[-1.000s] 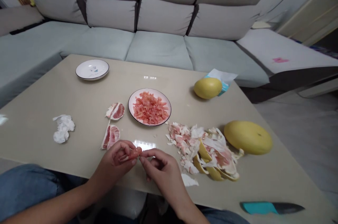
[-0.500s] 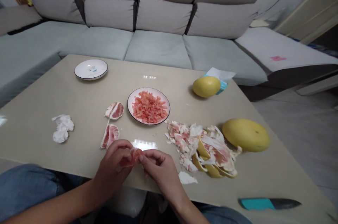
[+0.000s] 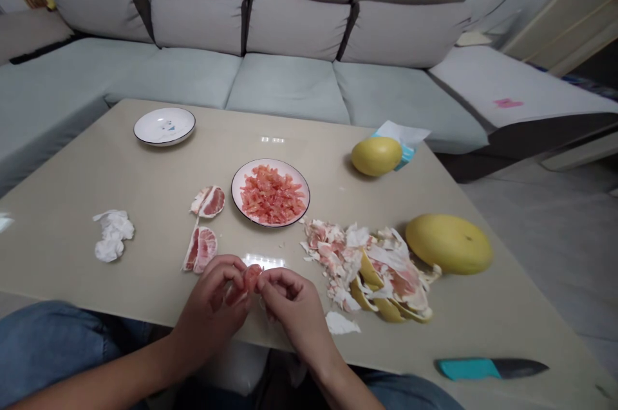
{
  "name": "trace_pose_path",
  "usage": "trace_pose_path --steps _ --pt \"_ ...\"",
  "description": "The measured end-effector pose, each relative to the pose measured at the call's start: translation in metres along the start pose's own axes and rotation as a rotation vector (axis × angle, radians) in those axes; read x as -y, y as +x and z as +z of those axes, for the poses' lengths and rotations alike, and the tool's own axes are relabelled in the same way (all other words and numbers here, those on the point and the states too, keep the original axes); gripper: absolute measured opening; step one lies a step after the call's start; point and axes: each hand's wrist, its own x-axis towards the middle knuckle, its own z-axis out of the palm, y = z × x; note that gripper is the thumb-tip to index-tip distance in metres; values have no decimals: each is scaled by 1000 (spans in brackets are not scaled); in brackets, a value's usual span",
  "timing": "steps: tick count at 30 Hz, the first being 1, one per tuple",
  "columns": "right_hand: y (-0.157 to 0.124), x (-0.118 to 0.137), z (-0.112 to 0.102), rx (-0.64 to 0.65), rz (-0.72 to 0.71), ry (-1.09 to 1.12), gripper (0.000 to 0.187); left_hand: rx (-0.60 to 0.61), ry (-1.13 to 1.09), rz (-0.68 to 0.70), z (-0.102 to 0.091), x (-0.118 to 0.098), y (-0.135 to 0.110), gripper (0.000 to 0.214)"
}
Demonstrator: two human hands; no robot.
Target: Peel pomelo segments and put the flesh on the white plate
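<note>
Above the table's near edge, my left hand is closed on a pink pomelo segment. My right hand pinches the right side of that same segment; fingers partly hide it. Just beyond my left hand lie unpeeled pomelo wedges, with another pair behind them. A dark-rimmed plate in the middle holds a heap of pink pomelo flesh. Right of my right hand is a pile of peel and membrane, with a white scrap near it.
Two whole yellow pomelos rest at the right, the farther by a tissue pack. A knife with a teal handle lies front right. Crumpled tissue is at left, a white plate far left. A sofa stands behind the table.
The pomelo segment has turned slightly and risen a little between my fingers. Both hands stay in nearly the same place, and the view has shifted slightly.
</note>
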Motion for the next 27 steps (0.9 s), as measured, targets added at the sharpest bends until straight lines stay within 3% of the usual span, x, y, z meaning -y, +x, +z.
trace_pose_path --steps 4,7,10,13,18,27 --pt "1 1 -2 14 -24 -50 31 10 -80 -3 -5 2 2 7" --pt "-2 7 -6 -79 -200 -167 21 21 -215 -96 -10 -1 6 7" --pt "-5 13 -12 -71 -403 -277 41 81 -341 -263 -12 -8 10 7" --pt "-7 16 -14 64 -450 -333 55 111 -347 -299 -13 -11 11 9" --pt "-6 11 -15 139 -495 -386 20 133 -328 -243 -13 -9 9 8" --pt "-6 15 -16 196 -395 -332 6 140 -321 -324 -18 -6 12 11"
